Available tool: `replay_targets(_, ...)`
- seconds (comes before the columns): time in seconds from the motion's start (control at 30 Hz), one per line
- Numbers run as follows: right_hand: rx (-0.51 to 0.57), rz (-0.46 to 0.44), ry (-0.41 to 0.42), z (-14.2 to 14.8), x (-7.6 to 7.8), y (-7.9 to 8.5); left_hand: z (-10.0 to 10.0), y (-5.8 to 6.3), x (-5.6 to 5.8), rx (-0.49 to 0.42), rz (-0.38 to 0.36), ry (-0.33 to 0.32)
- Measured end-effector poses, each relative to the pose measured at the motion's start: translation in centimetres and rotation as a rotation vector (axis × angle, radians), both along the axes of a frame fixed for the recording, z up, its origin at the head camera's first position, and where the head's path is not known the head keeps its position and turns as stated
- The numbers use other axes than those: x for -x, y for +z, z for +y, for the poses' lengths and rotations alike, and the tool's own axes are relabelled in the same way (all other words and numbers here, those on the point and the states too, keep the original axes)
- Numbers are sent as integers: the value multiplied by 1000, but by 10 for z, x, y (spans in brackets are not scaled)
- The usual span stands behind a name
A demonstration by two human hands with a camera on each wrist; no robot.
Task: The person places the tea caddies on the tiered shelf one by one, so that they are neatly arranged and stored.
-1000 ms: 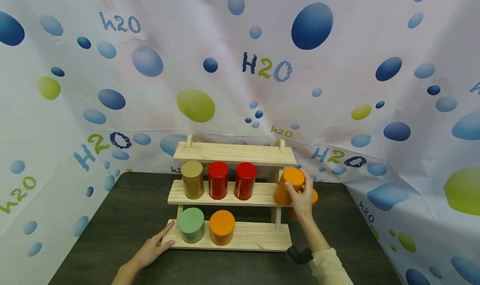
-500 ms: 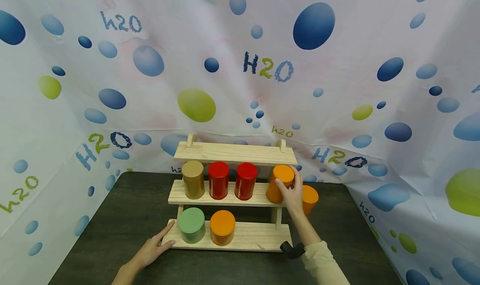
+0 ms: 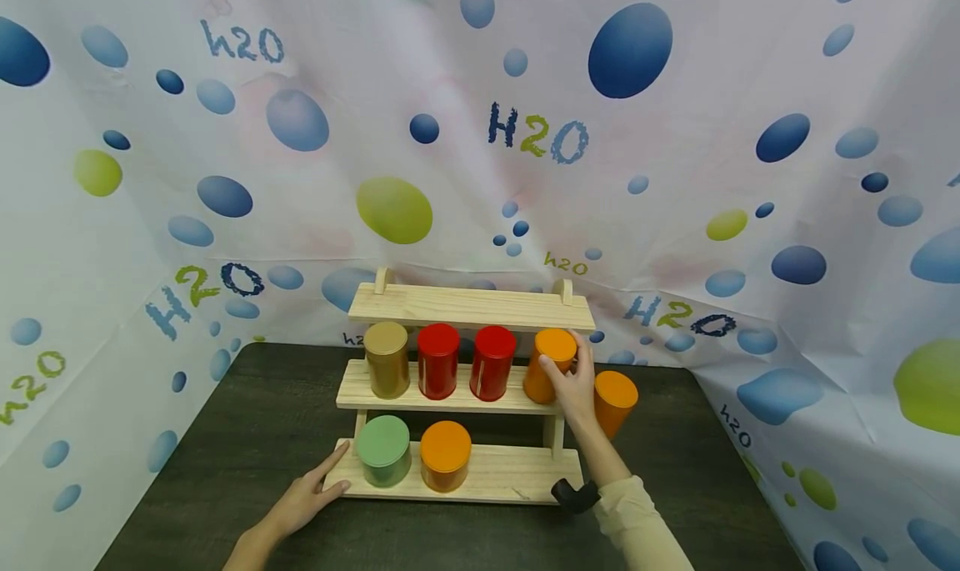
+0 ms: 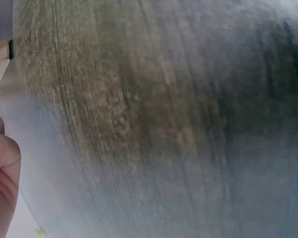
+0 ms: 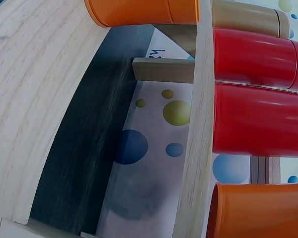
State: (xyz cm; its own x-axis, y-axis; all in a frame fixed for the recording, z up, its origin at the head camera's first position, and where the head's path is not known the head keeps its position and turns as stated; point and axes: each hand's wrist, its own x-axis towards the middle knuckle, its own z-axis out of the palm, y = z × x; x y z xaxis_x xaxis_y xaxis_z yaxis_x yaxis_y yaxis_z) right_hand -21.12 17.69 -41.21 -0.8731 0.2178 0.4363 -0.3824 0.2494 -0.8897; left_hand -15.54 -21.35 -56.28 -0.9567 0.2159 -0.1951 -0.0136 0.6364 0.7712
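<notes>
My right hand (image 3: 576, 392) grips a tall orange canister (image 3: 555, 344) at the right end of the middle shelf (image 3: 457, 398). In the right wrist view this orange canister (image 5: 263, 210) has its base close to the shelf edge; whether it touches the wood I cannot tell. To its left stand two red canisters (image 3: 492, 369) and a gold canister (image 3: 387, 367). My left hand (image 3: 300, 503) touches the left end of the bottom shelf (image 3: 517, 473), index finger stretched out. Beside it on that shelf are a short green canister (image 3: 383, 448) and a short orange canister (image 3: 445, 453).
Another tall orange canister (image 3: 615, 396) stands on the dark table (image 3: 697, 471) right of the wooden rack. The top shelf (image 3: 468, 304) overhangs behind the row of canisters. A black curved piece (image 3: 575, 496) sits at the right wrist. Patterned sheeting (image 3: 480, 137) surrounds the table.
My right hand has moved left along the middle shelf with the tall orange canister, which now stands nearer the red ones. The other tall orange canister is more exposed. My left hand has stayed put.
</notes>
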Motion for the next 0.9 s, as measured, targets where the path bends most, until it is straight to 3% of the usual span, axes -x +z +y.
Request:
replay_targets(0.7, -10, -25, 36, -5, 3, -7, 1, 3, -2, -15, 0, 18)
replay_targets(0.9, -23, -27, 27, 6, 19, -29, 0, 3, -1, -19, 13, -19)
